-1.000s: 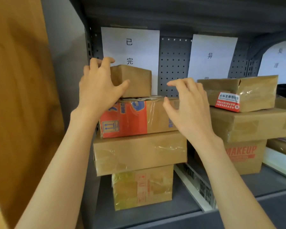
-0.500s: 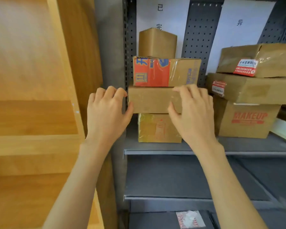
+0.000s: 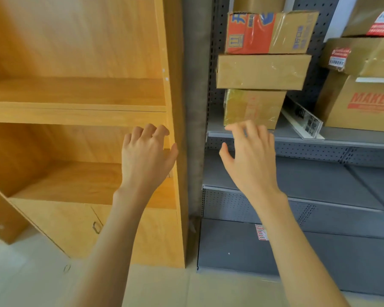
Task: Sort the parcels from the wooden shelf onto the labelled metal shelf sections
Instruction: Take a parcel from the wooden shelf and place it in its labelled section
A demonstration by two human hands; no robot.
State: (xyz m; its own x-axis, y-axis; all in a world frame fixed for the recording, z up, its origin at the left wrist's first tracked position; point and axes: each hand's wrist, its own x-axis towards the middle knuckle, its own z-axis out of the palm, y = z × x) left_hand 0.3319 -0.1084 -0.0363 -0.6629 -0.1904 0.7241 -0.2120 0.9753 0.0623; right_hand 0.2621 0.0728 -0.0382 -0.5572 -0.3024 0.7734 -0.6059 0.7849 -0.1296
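Several parcels already stood on the metal shelf, which filled the frame from one o'clock round to five; the near stack held a yellowish bottom parcel on the shelf board, a plain brown parcel lying across it and overhanging on both sides, an orange-and-brown printed parcel on top of that, and the underside of a further brown box cut off at twelve o'clock; a second stack at two to three o'clock had a MAKEUP carton at its base and taped, red-labelled parcels above it; a white divider strip lay on the shelf board between the two stacks.

The wooden shelf, from nine to eleven o'clock, showed no parcel in either compartment that the head view took in, though its left side ran out of frame, so whether anything remained there could not be told; by that evidence the sorting looked far advanced, possibly finished for these two compartments.

The left hand hovered at the centre, in front of the wooden shelf's right upright, its grip loosely curled and holding nothing; the right hand hovered just to the right of centre before the metal shelf's edge, fingers spread and relaxed, somewhat blurred, also carrying nothing; neither touched a parcel.

The lower metal boards at four to five o'clock carried no parcels in view, only a small red-printed label.
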